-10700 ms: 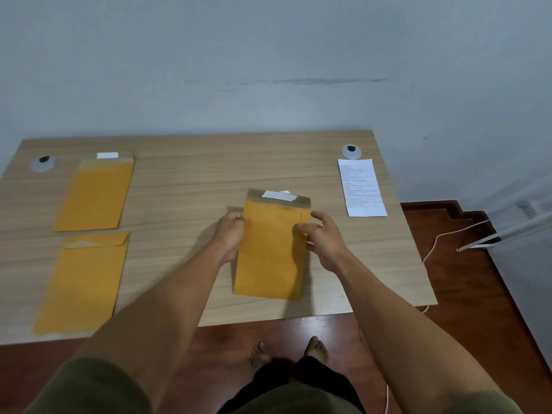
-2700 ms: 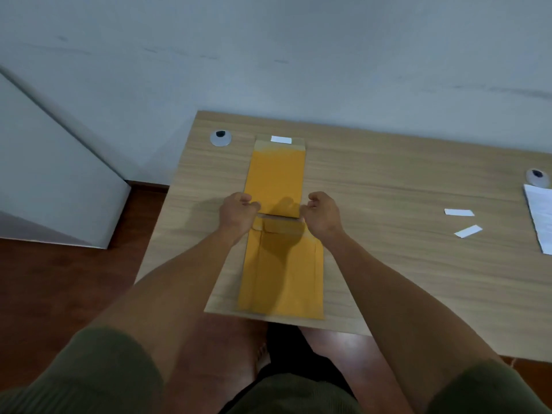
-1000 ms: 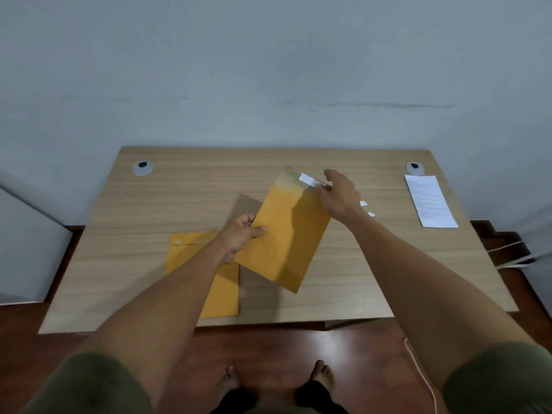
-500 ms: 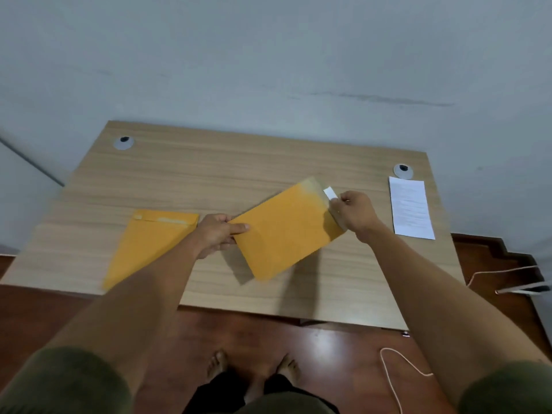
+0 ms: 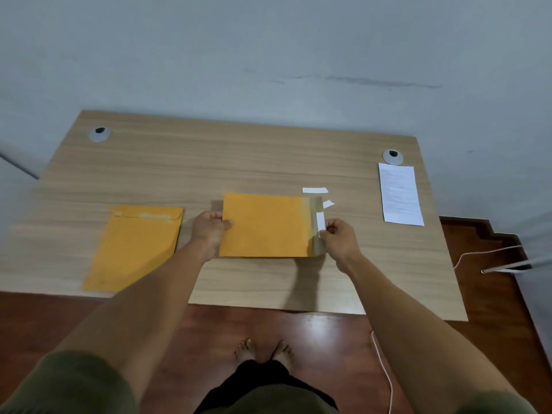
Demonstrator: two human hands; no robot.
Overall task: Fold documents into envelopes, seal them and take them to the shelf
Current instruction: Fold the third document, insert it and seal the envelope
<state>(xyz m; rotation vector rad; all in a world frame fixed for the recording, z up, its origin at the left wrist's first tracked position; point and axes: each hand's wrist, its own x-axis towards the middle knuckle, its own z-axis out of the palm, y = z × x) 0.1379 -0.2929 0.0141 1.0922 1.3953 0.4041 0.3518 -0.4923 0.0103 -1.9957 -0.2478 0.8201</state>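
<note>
My left hand (image 5: 210, 231) grips the bottom edge of the manila envelope (image 5: 265, 225), which lies sideways on the tabletop (image 5: 239, 162), flap rightward; my right hand (image 5: 340, 240) pinches the white peel strip (image 5: 320, 224) there, nearer the seal.

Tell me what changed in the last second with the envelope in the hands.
The held envelope swung from a tilt to lying sideways, flap right. The right hand now pinches its white strip, peeling. The left hand keeps its grip. The other envelope and the document stayed put.
</note>
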